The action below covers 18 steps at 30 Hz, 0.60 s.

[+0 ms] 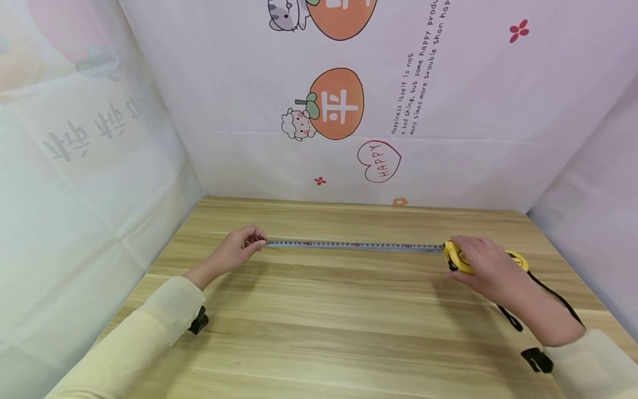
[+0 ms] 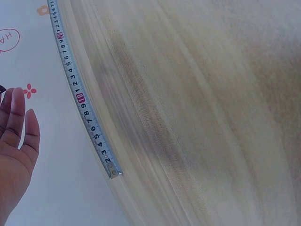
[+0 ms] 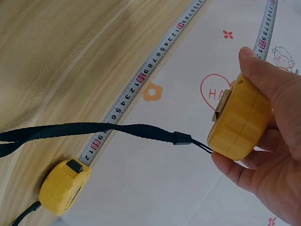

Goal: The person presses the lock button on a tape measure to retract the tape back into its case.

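My right hand (image 1: 485, 269) grips a yellow tape measure (image 3: 242, 117) by its case, its blade drawn out toward the left. At the blade's far end, my left hand (image 1: 238, 249) pinches the tip between thumb and finger; in the left wrist view that pinch is mostly out of frame. A second yellow tape measure (image 3: 63, 186) lies on the table beyond the right hand, partly hidden in the head view. Its extended blade (image 2: 77, 94) runs along the table's back edge, the hooked end lying free. The held blade (image 1: 324, 245) appears above it.
The wooden table (image 1: 319, 327) meets a printed white cloth (image 1: 249, 155) at the back, with cloth hanging on both sides too. A black wrist strap (image 3: 94, 128) trails from the held case. Another black cord (image 3: 26, 214) hangs off the lying one.
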### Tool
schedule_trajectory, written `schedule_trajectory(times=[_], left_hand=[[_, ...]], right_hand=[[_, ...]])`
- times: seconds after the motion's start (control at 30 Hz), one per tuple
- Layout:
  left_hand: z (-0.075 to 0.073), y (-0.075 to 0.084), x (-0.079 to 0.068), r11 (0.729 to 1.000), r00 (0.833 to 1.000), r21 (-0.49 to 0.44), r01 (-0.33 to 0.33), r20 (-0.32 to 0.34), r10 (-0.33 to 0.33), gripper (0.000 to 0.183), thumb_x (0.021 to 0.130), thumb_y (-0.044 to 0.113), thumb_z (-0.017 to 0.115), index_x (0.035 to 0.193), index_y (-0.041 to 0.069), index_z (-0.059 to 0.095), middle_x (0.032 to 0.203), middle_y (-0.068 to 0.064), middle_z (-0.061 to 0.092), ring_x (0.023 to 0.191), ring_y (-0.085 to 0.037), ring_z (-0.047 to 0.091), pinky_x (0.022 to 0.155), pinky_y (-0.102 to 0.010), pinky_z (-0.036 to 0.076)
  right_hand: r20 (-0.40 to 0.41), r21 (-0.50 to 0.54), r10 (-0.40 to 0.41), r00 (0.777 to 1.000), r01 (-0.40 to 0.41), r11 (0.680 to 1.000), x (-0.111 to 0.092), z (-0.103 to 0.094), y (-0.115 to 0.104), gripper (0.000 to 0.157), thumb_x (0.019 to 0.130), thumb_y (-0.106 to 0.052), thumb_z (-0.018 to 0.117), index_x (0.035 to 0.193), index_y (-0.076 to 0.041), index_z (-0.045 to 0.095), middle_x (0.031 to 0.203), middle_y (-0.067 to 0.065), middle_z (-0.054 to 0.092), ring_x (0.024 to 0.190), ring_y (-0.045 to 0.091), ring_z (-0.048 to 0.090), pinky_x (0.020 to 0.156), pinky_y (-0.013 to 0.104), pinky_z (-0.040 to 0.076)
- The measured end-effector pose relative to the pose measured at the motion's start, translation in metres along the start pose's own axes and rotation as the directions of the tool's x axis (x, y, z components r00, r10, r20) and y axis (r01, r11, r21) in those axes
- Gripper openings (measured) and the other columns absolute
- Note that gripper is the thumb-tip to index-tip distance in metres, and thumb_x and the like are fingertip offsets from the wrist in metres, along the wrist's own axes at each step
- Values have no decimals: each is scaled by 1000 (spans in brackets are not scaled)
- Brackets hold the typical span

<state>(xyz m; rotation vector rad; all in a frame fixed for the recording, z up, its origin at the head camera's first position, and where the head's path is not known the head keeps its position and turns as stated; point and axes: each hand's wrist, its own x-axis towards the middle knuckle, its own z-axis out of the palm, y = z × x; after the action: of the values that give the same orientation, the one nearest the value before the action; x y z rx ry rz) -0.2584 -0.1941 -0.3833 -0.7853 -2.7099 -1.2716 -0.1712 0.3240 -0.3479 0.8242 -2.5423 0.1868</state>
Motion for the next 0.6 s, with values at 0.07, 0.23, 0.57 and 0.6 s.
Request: schedule_trajectory(times=[0.07,0.23,0.57,0.6], left_hand=[[0,1,0,1000,1000,10,5,-3,-5,9,99,11,59,103,4,61,89,-12,62,77,-21,55,65,-31,47],[0,1,0,1000,1000,22,7,-8,-7,8,98,12,59,103,5,61,86,-6,61,75,-18,54,65,-31,46],[-1,3,2,1000,1000,26,11,-18,-11,9,99,13,59,103,6,62,85,-3,61,72,-19,52,61,-30,45],[-1,3,2,1000,1000,26,11,-16,-10,9,99,14,59,103,6,62,85,-3,61,72,-19,52,61,-30,44]], right_hand=[[13,2,24,1000,-24,1000,0,-1,-1,75,66,-19,90,122,14,51,106,30,60,96,47,57,75,58,48],[54,-5,87,995,-87,996,1,-6,-4,76,65,-17,91,122,14,52,109,31,59,98,47,56,76,57,48],[58,-16,120,991,-119,993,0,-12,-3,69,66,-25,90,119,7,60,109,26,61,95,43,58,72,55,49],[55,-10,124,991,-124,992,0,-12,-2,69,66,-24,91,119,7,60,109,25,60,94,43,57,71,55,49]])
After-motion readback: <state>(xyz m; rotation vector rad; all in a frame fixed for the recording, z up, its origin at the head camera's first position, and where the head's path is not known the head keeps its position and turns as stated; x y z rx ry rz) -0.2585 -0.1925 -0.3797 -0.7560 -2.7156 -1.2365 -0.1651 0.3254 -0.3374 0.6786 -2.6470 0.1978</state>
